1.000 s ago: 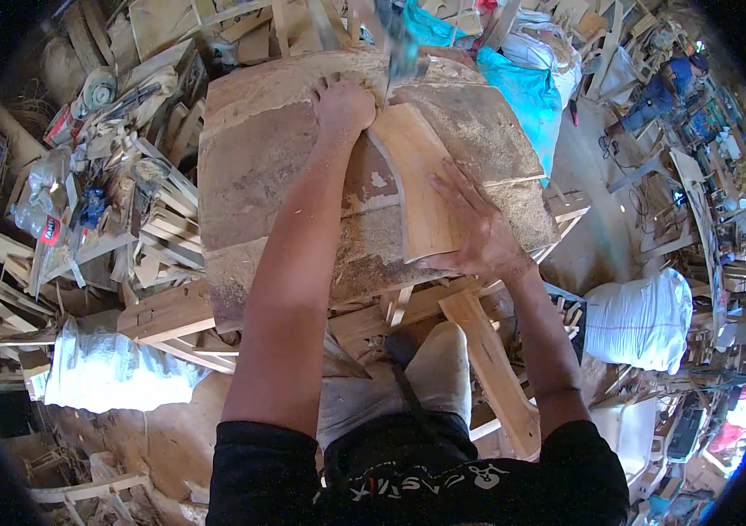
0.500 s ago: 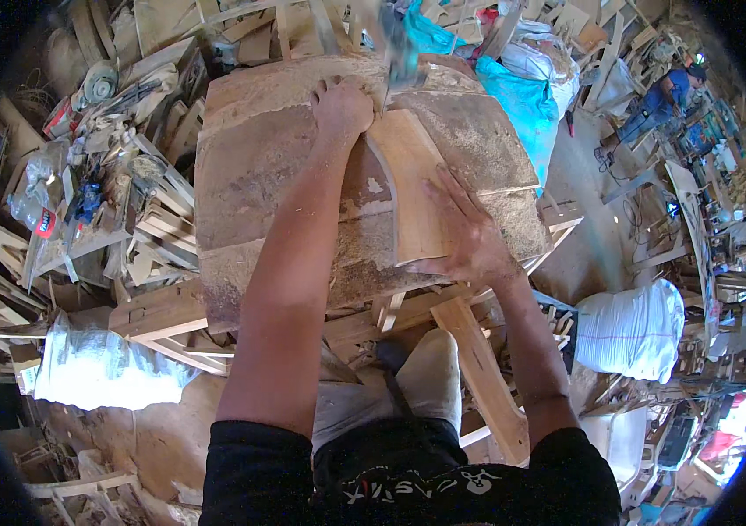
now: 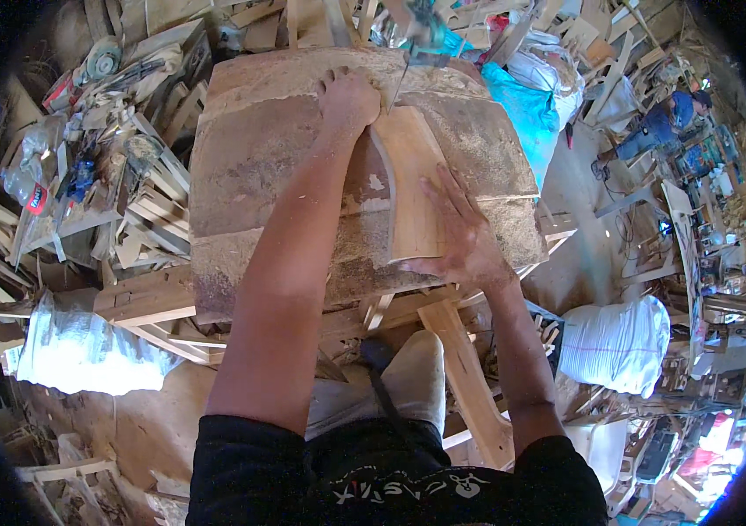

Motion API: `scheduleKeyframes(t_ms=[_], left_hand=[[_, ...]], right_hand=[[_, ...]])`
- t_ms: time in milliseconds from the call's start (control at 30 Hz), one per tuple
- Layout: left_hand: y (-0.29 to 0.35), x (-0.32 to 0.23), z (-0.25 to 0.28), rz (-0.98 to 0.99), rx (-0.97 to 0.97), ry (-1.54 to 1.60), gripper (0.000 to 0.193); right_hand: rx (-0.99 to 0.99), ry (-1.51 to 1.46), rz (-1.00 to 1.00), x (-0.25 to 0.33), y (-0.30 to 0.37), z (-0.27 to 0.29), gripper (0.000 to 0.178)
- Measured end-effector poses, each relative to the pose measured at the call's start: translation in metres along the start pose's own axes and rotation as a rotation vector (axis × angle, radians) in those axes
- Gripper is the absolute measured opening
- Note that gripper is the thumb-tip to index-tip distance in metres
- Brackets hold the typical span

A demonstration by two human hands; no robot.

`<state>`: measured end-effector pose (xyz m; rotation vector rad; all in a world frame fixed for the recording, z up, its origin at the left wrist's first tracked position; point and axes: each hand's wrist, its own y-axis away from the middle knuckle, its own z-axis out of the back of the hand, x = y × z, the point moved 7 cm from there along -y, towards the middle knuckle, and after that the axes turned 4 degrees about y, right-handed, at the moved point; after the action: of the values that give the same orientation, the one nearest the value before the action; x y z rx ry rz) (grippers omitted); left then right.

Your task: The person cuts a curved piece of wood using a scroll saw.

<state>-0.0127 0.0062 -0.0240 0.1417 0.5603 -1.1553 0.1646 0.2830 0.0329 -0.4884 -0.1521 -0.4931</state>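
A curved wooden board [image 3: 410,167] lies flat on the dusty saw table [image 3: 276,140], its far end against the thin upright saw blade [image 3: 401,88]. My right hand [image 3: 465,237] grips the board's near right side, fingers laid across the top and thumb at the near end. My left hand [image 3: 351,101] rests on the table just left of the blade, beside the board's far tip. Its fingers are bent and somewhat apart, with nothing visible in them; the underside of the palm is hidden. The saw's upper guide [image 3: 425,31] hangs above, blurred.
Wood offcuts [image 3: 149,215] and a plastic bottle [image 3: 27,188] crowd the left. A blue sack [image 3: 522,101] touches the table's far right; a white sack [image 3: 618,342] stands at the near right. Another person [image 3: 666,123] bends over at far right.
The view has shifted slightly. The board stays against the blade with my right hand on it, and my left hand keeps about the same place beside the blade.
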Motion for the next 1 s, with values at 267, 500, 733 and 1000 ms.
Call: scheduleKeyframes(t_ms=[267,500,733,1000], left_hand=[[0.017,-0.015,0.023,-0.044,-0.116,0.027,0.052],[0.015,-0.013,0.02,-0.053,-0.16,0.001,0.052],[0.004,-0.005,0.009,-0.092,-0.194,-0.024,0.052],[0.015,-0.017,0.024,-0.036,-0.164,0.082,0.049]], right_hand=[[0.001,0.021,-0.008,0.0,-0.003,0.0,0.116],[0.013,0.019,-0.021,-0.002,-0.004,-0.002,0.117],[0.01,0.026,-0.02,-0.003,-0.006,-0.005,0.117],[-0.004,0.053,0.003,-0.006,-0.005,-0.003,0.115]])
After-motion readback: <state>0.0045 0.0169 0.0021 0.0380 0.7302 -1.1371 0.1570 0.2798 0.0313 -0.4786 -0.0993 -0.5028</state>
